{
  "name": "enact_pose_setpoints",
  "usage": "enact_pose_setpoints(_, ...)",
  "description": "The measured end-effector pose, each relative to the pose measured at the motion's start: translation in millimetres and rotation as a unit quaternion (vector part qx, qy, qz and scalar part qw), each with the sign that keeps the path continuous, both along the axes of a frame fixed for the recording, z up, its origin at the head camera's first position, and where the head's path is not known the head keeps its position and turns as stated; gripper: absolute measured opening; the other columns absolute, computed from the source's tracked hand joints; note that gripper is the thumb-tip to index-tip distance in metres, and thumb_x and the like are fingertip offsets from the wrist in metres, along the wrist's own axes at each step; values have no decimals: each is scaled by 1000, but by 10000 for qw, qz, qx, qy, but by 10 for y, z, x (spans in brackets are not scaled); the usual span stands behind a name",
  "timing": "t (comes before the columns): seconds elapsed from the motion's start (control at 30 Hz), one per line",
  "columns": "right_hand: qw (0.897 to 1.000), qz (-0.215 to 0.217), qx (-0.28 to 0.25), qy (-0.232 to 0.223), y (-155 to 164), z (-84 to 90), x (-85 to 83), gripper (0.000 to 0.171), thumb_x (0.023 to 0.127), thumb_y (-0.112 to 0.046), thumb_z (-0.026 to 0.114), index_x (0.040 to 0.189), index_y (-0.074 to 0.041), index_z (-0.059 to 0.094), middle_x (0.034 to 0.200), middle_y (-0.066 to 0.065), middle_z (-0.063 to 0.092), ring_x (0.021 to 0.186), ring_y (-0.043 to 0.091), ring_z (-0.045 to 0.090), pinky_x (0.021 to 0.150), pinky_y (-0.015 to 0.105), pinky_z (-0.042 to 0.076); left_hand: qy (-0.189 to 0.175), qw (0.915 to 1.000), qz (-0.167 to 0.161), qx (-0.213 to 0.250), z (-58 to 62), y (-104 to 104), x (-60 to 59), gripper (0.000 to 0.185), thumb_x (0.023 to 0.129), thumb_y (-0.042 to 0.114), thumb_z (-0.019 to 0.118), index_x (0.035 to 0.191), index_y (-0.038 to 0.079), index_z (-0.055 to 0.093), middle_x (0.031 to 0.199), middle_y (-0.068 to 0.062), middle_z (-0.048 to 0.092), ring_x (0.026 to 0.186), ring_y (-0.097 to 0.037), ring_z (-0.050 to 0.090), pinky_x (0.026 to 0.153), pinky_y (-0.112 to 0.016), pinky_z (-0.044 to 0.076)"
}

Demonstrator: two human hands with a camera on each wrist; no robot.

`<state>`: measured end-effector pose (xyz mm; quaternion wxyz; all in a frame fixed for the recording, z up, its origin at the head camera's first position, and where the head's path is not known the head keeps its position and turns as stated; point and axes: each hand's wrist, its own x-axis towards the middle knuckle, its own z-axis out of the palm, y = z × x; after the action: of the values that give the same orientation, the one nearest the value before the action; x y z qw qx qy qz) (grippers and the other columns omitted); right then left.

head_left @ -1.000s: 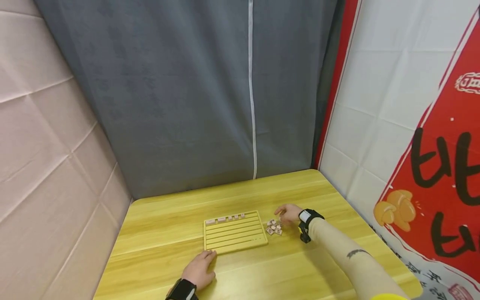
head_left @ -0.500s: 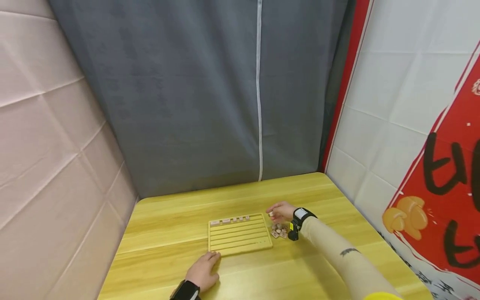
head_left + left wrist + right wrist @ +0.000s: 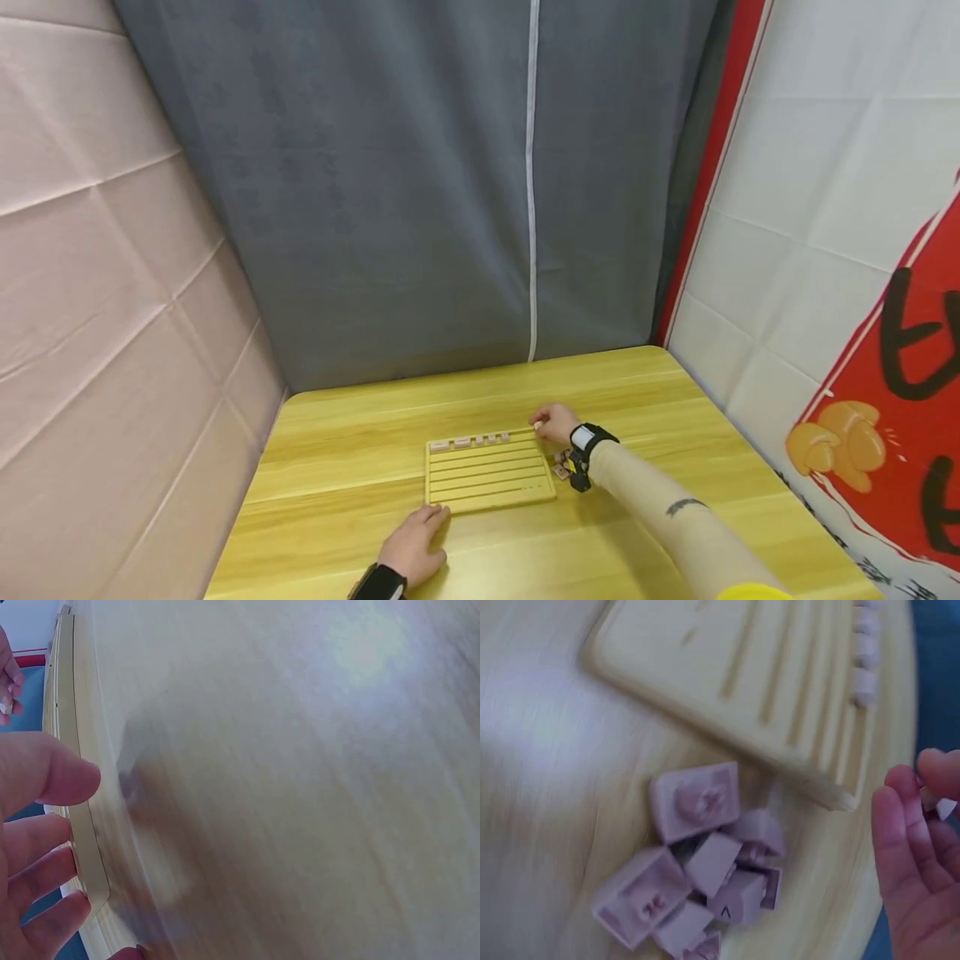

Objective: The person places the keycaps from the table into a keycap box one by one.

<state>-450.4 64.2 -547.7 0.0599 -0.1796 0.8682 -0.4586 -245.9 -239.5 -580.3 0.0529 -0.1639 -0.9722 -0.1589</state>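
Right there, at the far right corner of the yellow board [image 3: 491,477], the right hand [image 3: 555,423] had a small pale keycap [image 3: 943,808] pinched between thumb and fingers (most of it hidden behind them), just beside the rim! Along the farthest groove sat a row of five keycaps [image 3: 479,441], two long ones at the left, then three short. And off the board's right side lay the loose pile of keycaps [image 3: 712,862], tumbled together on the wooden table [image 3: 337,467], some with their hollow undersides showing. Over to the left hand [image 3: 415,547]: fingers loosely extended, gripping nothing, tips at the board's near left corner, though whether the thumb touched it, I couldn't tell. Behind it all hung a grey curtain [image 3: 405,183], with a red banner [image 3: 900,383] at the right.
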Motion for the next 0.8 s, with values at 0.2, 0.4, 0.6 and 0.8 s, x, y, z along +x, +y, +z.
enact_pose_setpoints(0.2,9837,336,1159,1335,-114,-33,1,20,83,-2,70,103,-3,71,92,7,68,83,23,62,72,38,52,-90,10000,14,-1,14,7,7,61,75,19,68,133,5,58,132,-13,56,122,-36,51,98,-52,44)
enact_pose_setpoints(0.4,9775,308,1492,1459,-226,-83,-32,20,82,-3,72,100,-7,66,95,7,67,87,25,64,74,39,53,-134,9999,42,-4,57,21,17,61,75,19,68,134,5,58,133,-12,56,123,-36,51,99,-52,44)
enact_pose_setpoints(0.6,9757,123,1586,1510,-313,-88,-48,11,82,-3,70,92,-7,67,88,5,58,76,20,54,67,38,48,-97,9999,34,19,79,34,6,61,75,18,68,133,5,58,133,-13,56,123,-36,50,99,-52,44)
enact_pose_setpoints(0.8,9742,28,1727,1450,-399,-124,-72,12,81,-6,72,92,-9,70,79,0,59,71,16,53,65,34,48,-125,9999,77,-9,53,15,7,60,75,18,68,133,6,58,133,-12,56,124,-36,50,99,-51,44)
